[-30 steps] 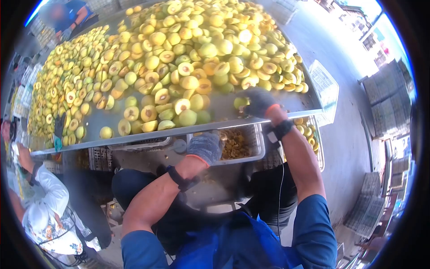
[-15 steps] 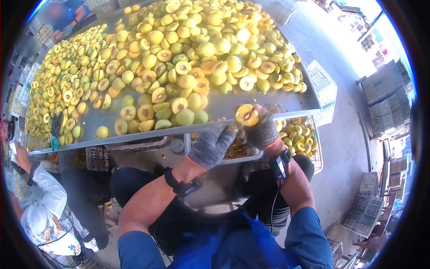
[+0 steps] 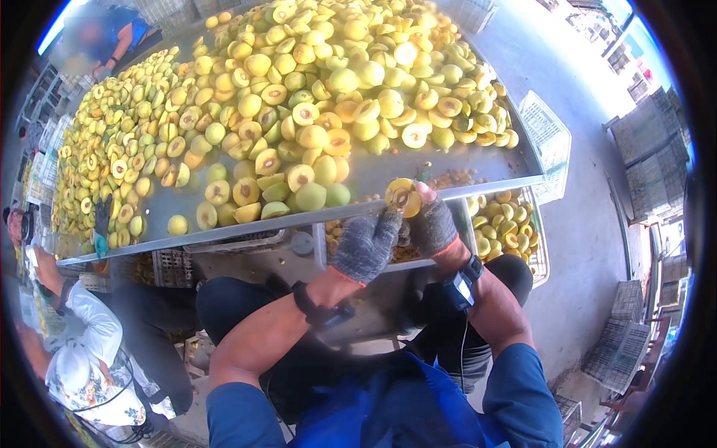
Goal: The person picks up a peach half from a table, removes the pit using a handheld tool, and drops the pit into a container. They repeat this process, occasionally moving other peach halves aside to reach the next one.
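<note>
My right hand (image 3: 435, 228), in a grey knit glove with bare fingertips showing, grips a yellow peach half (image 3: 403, 196) just over the table's near rim. The half's cut face and brownish centre show. My left hand (image 3: 367, 243), also gloved, is closed with its fingertips against the near side of the half. Whatever the left fingers hold, if anything, is hidden. Beyond both hands, a large heap of halved yellow-green peaches (image 3: 314, 112) covers much of the metal table (image 3: 388, 168).
Below the rim stand a crate of peach halves (image 3: 508, 224) on the right and a tray of brownish bits (image 3: 407, 254) under my hands. A white crate (image 3: 544, 142) is at the table's right end. Co-workers sit left (image 3: 89, 343) and far left (image 3: 112, 37).
My left hand has come in closer to the peach half. The half has turned in my right fingers, so less of its cut face shows. The whole view has shifted slightly.
</note>
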`<state>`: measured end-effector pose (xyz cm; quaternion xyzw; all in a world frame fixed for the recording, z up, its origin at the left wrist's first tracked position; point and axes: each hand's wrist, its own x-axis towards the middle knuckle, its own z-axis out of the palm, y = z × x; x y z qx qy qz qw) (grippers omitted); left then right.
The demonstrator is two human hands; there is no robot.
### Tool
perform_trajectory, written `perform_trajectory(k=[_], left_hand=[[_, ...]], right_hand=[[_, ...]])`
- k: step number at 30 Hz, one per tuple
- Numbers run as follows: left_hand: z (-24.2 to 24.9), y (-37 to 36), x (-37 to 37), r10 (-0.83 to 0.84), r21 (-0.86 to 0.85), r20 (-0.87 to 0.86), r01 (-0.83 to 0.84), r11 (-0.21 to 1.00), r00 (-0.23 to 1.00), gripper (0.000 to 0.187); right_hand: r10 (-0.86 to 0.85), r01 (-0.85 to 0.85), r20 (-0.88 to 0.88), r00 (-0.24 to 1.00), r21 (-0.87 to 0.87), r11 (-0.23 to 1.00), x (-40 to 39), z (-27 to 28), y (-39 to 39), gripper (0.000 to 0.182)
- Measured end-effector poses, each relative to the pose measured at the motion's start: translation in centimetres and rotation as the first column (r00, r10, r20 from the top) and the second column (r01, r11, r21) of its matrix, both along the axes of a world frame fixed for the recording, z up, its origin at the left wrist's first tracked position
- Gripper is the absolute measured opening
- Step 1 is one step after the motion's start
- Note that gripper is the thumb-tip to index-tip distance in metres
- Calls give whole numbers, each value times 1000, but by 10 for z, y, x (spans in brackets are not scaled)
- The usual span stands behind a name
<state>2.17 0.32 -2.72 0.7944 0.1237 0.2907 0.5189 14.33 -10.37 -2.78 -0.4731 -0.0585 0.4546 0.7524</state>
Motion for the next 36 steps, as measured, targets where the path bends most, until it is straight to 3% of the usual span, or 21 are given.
perform_trajectory(k=[7, 10, 16, 17, 19, 21, 23, 24, 25, 26, 28, 31, 33, 35, 36], left_hand=[[14, -1, 4, -68, -11, -36, 67, 998, 997, 17], [8, -2, 9, -41, 257, 137, 5, 966, 990, 19], [14, -3, 6, -122, -16, -86, 121, 993, 989, 16], [15, -2, 5, -142, -26, -85, 141, 990, 986, 15], [17, 0, 4, -186, -46, -87, 182, 982, 979, 14], [-3, 1, 8, -190, 57, 51, 187, 981, 981, 13], [-13, -1, 4, -204, -47, 6, 204, 978, 979, 17], [4, -3, 0, -225, -197, -105, 202, 959, 969, 23], [18, -5, -3, -261, -341, -212, 179, 923, 942, 31], [27, -6, -5, -290, -431, -244, 164, 887, 925, 31], [37, -7, -8, -353, -595, -300, 115, 795, 886, 33], [21, -3, -10, -379, -383, -195, 285, 879, 905, 33], [18, -1, -12, -403, -346, -224, 314, 884, 888, 34], [8, 2, -11, -381, -104, -177, 368, 924, 908, 35], [-2, 4, -7, -370, 153, -84, 379, 913, 925, 35]], right_hand=[[-24, 23, 13, 1000, 60, 998, 9, -19, -7, 45], [-73, 69, 39, 997, 92, 993, 4, -14, -5, 46], [-16, 10, 55, 998, 108, 994, 7, -3, -9, 50], [5, -29, 214, 977, 111, 993, 11, -4, -12, 47], [37, -101, 510, 859, 97, 990, 24, -14, -20, 43], [59, -160, 755, 653, 61, 985, 41, -29, -28, 43], [153, -205, 840, 521, -51, 977, 56, -47, -32, 46], [234, -225, 824, 516, -133, 965, 63, -52, -30, 48], [231, -227, 879, 417, -145, 963, 68, -56, -31, 48], [220, -223, 923, 315, -153, 963, 71, -53, -30, 48], [2, -214, 992, -122, -28, 976, 68, -16, -27, 43], [166, -295, 986, 0, -159, 942, 74, -24, -30, 40], [376, -288, 927, -15, -364, 886, 62, 25, -34, 37], [452, -304, 891, -46, -444, 843, 60, 37, -37, 37], [430, -320, 900, -67, -428, 845, 63, 29, -39, 38]])
